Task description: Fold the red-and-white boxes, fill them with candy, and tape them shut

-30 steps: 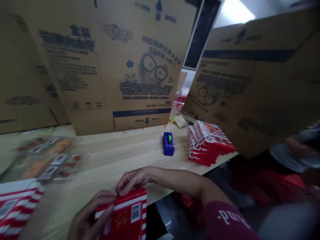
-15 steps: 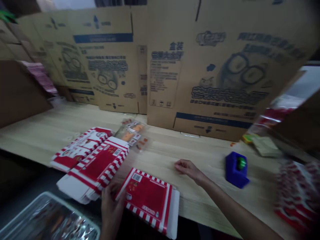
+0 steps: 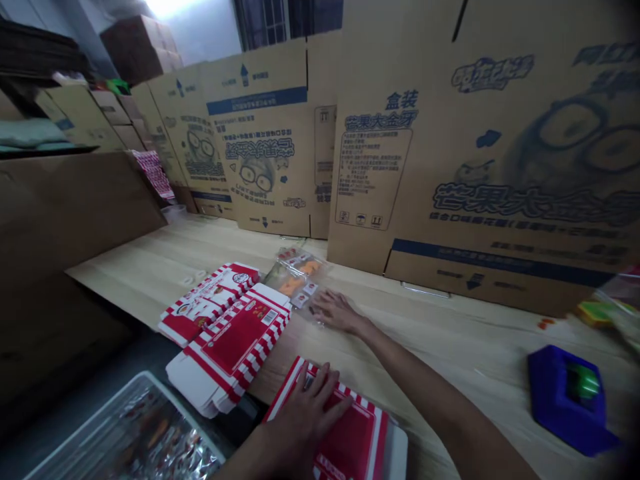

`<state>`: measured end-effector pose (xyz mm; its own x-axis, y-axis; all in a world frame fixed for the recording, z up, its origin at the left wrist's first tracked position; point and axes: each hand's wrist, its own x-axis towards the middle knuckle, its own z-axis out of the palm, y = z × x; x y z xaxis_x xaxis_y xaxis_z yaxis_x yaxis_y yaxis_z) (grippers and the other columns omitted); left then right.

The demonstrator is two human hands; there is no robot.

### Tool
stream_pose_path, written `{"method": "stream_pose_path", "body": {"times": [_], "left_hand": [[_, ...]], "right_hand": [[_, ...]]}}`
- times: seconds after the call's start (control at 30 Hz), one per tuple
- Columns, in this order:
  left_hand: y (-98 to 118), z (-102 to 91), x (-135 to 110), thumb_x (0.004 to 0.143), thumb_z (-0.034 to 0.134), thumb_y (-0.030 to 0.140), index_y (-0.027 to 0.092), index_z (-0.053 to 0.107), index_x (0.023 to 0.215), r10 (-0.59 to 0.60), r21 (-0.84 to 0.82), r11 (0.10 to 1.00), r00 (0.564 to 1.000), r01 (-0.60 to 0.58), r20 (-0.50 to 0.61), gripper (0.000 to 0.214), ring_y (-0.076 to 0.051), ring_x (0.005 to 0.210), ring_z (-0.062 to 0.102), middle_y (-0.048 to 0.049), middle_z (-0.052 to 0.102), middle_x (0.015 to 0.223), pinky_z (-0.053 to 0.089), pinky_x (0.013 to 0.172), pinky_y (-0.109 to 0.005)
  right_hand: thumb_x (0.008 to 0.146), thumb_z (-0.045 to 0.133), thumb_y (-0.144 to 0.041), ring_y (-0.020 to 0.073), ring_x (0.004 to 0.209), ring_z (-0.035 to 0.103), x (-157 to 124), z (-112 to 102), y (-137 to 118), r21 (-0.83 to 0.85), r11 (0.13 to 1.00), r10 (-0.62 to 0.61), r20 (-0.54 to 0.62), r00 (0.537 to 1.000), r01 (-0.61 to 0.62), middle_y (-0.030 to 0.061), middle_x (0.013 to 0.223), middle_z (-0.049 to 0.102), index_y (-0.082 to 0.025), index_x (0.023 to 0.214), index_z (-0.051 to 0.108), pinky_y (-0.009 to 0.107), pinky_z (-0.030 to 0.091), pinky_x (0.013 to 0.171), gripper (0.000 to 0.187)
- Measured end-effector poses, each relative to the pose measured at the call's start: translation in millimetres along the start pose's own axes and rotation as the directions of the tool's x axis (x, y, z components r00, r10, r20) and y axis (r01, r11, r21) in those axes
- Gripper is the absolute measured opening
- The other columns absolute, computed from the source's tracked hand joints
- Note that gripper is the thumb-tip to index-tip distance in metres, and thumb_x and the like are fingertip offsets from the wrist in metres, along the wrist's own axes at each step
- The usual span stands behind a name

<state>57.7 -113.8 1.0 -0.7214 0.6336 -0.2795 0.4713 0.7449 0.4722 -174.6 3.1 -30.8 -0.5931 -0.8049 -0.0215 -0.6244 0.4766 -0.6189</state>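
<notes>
My left hand (image 3: 307,417) lies flat with spread fingers on top of a red and white striped flat box (image 3: 353,433) at the table's front edge. My right hand (image 3: 334,310) reaches across to the clear plastic packets (image 3: 300,277) with orange pieces inside, its fingers stretched out over their near right edge. Whether the fingertips press on the plastic is too blurred to tell. Left of my hands lie more red and white flat boxes (image 3: 233,337), stacked, with white flaps toward me.
A white-rimmed bin (image 3: 145,377) of shiny wrapped packets stands below the table at front left. A blue tape dispenser (image 3: 547,393) with green tape sits at right. Tall printed cardboard (image 3: 370,233) walls the back. A brown carton (image 3: 75,207) stands at left.
My right hand has moved left and away from me to the clear packets, its fingers opening out. My left hand has shifted from the box's left edge onto its top. The view has turned left.
</notes>
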Motion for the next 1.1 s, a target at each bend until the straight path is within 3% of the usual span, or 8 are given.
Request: {"method": "stream_pose_path", "body": {"times": [0.17,0.33,0.43,0.57,0.77,0.87,0.97,1.1], "left_hand": [[-4,2.9,1,0.041,0.078,0.070,0.025,0.007,0.150,-0.034,-0.017,0.999,0.998,0.036,0.059,0.138,-0.048,0.140,-0.006,-0.0233,-0.001,0.156,-0.002,0.105,-0.074],[1,9.9,3,0.035,0.080,0.068,0.027,0.004,0.150,-0.108,0.056,0.993,0.990,0.104,0.088,0.144,-0.049,0.140,-0.005,-0.0205,-0.007,0.156,-0.001,0.106,-0.074],[7,12.8,6,0.036,0.082,0.059,0.026,0.008,0.150,-0.147,0.127,0.982,0.987,0.138,0.062,0.141,-0.049,0.141,-0.002,-0.0200,-0.001,0.157,-0.001,0.107,-0.073],[23,4.5,6,0.035,0.083,0.044,0.021,0.018,0.149,-0.213,0.216,0.956,0.975,0.197,0.056,0.133,-0.047,0.142,0.008,-0.0218,0.014,0.156,0.002,0.110,-0.070],[32,2.4,-10,0.039,0.077,0.044,0.018,0.028,0.147,-0.338,0.289,0.890,0.936,0.352,-0.099,0.122,-0.044,0.139,0.023,-0.0210,0.030,0.151,0.006,0.113,-0.064],[27,7.8,-19,0.041,0.076,0.044,0.015,0.033,0.145,-0.420,0.288,0.843,0.891,0.453,-0.171,0.116,-0.045,0.137,0.026,-0.0219,0.033,0.150,0.009,0.113,-0.062],[24,12.0,-25,0.045,0.073,0.046,0.014,0.038,0.142,-0.454,0.282,0.817,0.862,0.503,-0.225,0.108,-0.044,0.135,0.029,-0.0225,0.037,0.147,0.013,0.112,-0.061],[21,16.1,-32,0.048,0.071,0.044,0.012,0.043,0.139,-0.437,0.284,0.801,0.838,0.528,-0.326,0.100,-0.043,0.130,0.035,-0.0233,0.042,0.142,0.017,0.110,-0.060]], "right_hand": [[0.091,0.047,-0.048,0.0322,0.142,0.022,-93,-3,30,-0.120,0.988,0.088,-0.102,0.991,-0.100,0.0115,0.149,0.038,-0.026,0.132,0.054,0.056,0.016,0.111,0.047],[0.088,0.052,-0.038,0.0270,0.116,0.055,-182,-30,39,-0.142,0.965,0.188,-0.210,0.959,-0.220,0.0120,0.117,0.066,-0.021,0.101,0.071,0.041,0.038,0.100,0.029],[0.087,0.053,-0.033,0.0222,0.099,0.061,-189,-44,38,-0.134,0.927,0.312,-0.239,0.919,-0.350,0.0094,0.101,0.071,-0.019,0.097,0.070,0.032,0.043,0.090,0.024],[0.084,0.055,-0.024,0.0205,0.096,0.062,-154,-51,51,-0.095,0.870,0.446,-0.271,0.853,-0.484,0.0119,0.104,0.070,-0.013,0.098,0.070,0.026,0.044,0.081,0.023],[0.070,0.062,-0.011,0.0134,0.069,0.062,-119,-56,70,-0.028,0.824,0.553,-0.182,0.813,-0.566,0.0027,0.072,0.070,-0.012,0.075,0.071,0.019,0.041,0.060,0.010],[0.068,0.061,-0.009,0.0144,0.070,0.062,-134,-64,73,-0.033,0.772,0.614,-0.214,0.759,-0.634,0.0060,0.076,0.072,-0.011,0.075,0.071,0.020,0.039,0.058,0.012],[0.070,0.057,-0.010,0.0155,0.068,0.063,-168,-66,68,-0.046,0.717,0.669,-0.233,0.706,-0.695,0.0082,0.073,0.072,-0.010,0.072,0.071,0.020,0.038,0.055,0.014],[0.074,0.051,-0.011,0.0135,0.049,0.059,-227,-55,42,-0.077,0.689,0.704,-0.163,0.691,-0.721,0.0046,0.051,0.064,-0.013,0.056,0.067,0.021,0.036,0.049,0.023]]}}
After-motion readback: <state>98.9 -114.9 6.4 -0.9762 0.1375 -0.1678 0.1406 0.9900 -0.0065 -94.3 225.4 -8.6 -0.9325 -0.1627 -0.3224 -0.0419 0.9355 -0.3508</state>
